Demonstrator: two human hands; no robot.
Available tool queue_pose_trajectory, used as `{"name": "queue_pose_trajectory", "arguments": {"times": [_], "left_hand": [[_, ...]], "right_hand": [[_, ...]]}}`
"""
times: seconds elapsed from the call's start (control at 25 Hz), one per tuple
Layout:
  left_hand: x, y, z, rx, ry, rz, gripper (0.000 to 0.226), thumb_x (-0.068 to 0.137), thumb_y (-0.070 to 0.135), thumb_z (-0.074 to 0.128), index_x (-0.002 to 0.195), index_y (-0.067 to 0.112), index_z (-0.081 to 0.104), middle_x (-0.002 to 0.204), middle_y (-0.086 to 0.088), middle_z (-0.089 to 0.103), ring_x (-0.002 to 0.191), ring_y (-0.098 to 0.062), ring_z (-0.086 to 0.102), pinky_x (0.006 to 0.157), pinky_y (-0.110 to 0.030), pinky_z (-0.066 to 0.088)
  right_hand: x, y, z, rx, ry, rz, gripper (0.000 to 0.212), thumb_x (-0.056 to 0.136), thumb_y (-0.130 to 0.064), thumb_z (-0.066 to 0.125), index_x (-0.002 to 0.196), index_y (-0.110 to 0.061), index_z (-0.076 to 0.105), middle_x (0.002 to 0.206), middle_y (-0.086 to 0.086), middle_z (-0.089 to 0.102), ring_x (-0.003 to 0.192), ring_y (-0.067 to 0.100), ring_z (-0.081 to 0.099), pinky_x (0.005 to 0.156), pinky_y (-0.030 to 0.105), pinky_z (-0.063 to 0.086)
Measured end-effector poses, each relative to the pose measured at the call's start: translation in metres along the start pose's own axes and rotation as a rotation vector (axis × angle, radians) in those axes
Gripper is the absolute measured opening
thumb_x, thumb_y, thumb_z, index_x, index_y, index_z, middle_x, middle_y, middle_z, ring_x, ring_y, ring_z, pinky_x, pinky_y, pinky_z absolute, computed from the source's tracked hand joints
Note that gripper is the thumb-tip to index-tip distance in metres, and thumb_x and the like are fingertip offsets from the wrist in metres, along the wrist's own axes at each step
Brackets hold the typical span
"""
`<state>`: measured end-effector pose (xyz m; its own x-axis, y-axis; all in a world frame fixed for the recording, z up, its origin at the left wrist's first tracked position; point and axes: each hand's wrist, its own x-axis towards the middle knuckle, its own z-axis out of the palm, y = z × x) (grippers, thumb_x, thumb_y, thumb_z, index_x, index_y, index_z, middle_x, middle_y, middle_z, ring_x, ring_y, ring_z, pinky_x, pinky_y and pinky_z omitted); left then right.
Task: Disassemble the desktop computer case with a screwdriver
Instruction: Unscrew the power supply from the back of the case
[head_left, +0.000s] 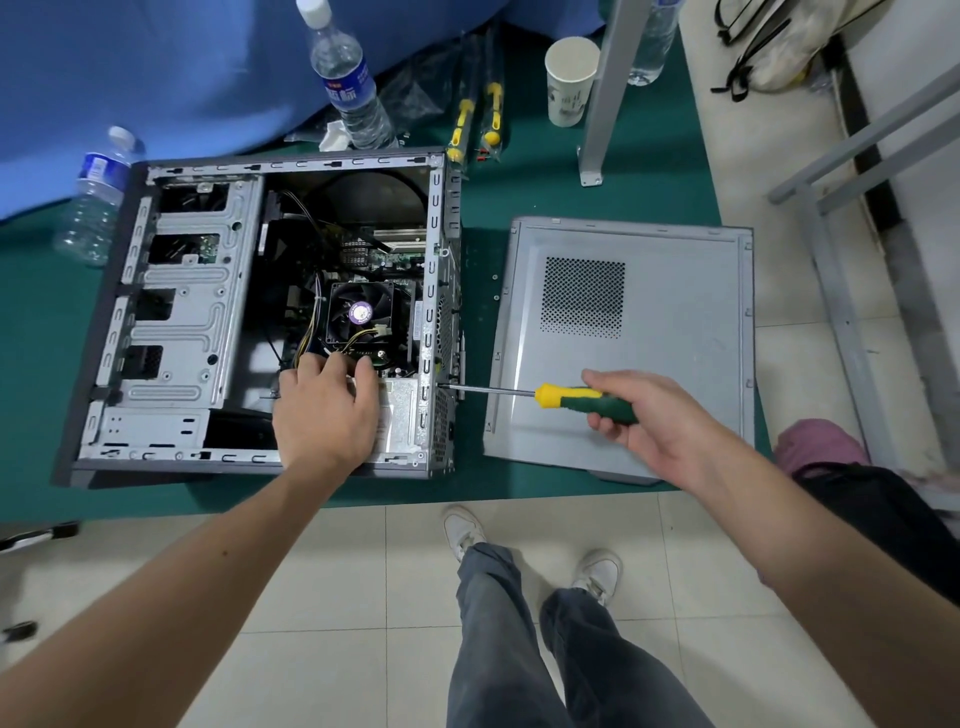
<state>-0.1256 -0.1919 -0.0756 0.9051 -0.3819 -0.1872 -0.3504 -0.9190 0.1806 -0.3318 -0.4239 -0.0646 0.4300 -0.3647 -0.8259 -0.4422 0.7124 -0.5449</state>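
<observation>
Right hand (641, 415) fingers grip screwdriver (587, 400) at case (260, 312) edge; left hand (324, 410) rests open inside.

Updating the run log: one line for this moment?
left hand: resting inside open computer case | right hand: holds screwdriver, tip at case rear edge | side panel: off, on table

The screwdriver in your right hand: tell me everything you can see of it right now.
The screwdriver has a green handle with a yellow collar and a thin bare metal shaft. It lies almost level above the removed side panel; its tip meets the case's rear edge near the power supply. The right hand grips the handle.
</observation>
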Motion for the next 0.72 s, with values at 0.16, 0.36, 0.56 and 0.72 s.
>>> {"name": "queue_pose_trajectory", "arguments": {"times": [0.16, 0.36, 0.56, 0.72], "left_hand": [[0.000, 0.000, 0.001, 0.005, 0.008, -0.003, 0.053, 0.098, 0.052, 0.024, 0.097, 0.012, 0.058, 0.108, -0.013, 0.054, 0.102, -0.034, 0.046, 0.080, -0.045, 0.041], [0.001, 0.000, 0.001, 0.011, 0.010, -0.007, 0.052, 0.098, 0.052, 0.025, 0.095, 0.012, 0.057, 0.107, -0.013, 0.054, 0.101, -0.034, 0.046, 0.080, -0.045, 0.041], [0.001, 0.000, 0.003, 0.007, 0.030, 0.004, 0.050, 0.099, 0.051, 0.026, 0.095, 0.012, 0.058, 0.106, -0.013, 0.054, 0.099, -0.034, 0.045, 0.075, -0.041, 0.035], [0.000, -0.001, 0.003, 0.007, 0.037, 0.011, 0.050, 0.099, 0.051, 0.026, 0.096, 0.013, 0.058, 0.104, -0.013, 0.054, 0.097, -0.033, 0.045, 0.074, -0.041, 0.034]], "right_hand": [[-0.002, -0.002, -0.003, -0.456, 0.077, 0.028, 0.038, 0.093, -0.050, 0.053, 0.080, -0.016, 0.058, 0.056, 0.007, 0.057, 0.037, 0.013, 0.034, 0.035, 0.017, 0.025], [0.000, -0.015, -0.010, -0.296, -0.079, -0.448, 0.019, 0.087, -0.011, 0.071, 0.081, -0.022, 0.057, 0.073, -0.004, 0.055, 0.058, 0.009, 0.049, 0.052, 0.018, 0.039], [-0.005, -0.007, -0.015, -0.193, -0.135, -0.116, 0.028, 0.085, -0.043, 0.068, 0.091, -0.017, 0.061, 0.081, 0.010, 0.064, 0.055, 0.018, 0.056, 0.050, 0.025, 0.049], [-0.002, -0.003, -0.018, -0.414, -0.050, -0.178, 0.019, 0.095, -0.032, 0.060, 0.079, -0.021, 0.059, 0.071, 0.005, 0.051, 0.049, 0.012, 0.042, 0.046, 0.022, 0.034]]}}
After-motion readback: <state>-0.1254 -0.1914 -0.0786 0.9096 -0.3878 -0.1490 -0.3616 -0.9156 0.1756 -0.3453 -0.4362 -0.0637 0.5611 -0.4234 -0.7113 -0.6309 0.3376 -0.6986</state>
